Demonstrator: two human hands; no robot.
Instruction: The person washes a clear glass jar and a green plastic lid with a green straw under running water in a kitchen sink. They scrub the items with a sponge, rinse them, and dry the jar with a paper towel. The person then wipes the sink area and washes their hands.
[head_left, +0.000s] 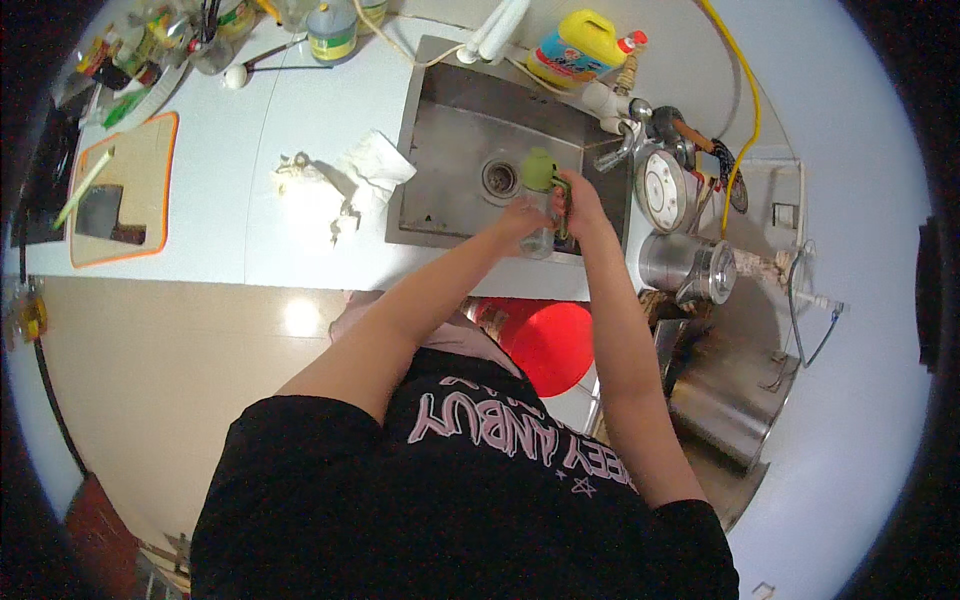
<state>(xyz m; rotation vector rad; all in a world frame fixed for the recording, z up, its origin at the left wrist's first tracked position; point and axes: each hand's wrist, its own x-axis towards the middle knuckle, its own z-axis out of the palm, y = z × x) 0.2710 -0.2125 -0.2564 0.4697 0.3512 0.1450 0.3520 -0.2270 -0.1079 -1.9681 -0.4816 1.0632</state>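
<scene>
Over the near right part of the steel sink (450, 165), my two hands are close together on a clear container (536, 244) with a light green top (538, 169). My right hand (581, 202) grips its dark green handle or strap at the right side. My left hand (523, 221), slightly blurred, wraps the clear body from the left. The sink drain (500, 178) lies just left of the green top. Fingers and blur hide part of the container, so its exact kind cannot be told.
A faucet (619, 150) and a round white-faced item (662, 190) stand right of the sink, with a metal canister (686, 266) nearer. A yellow jug (577, 49) is behind. Crumpled white paper (375, 169) lies left; a red bucket (551, 349) stands below the counter.
</scene>
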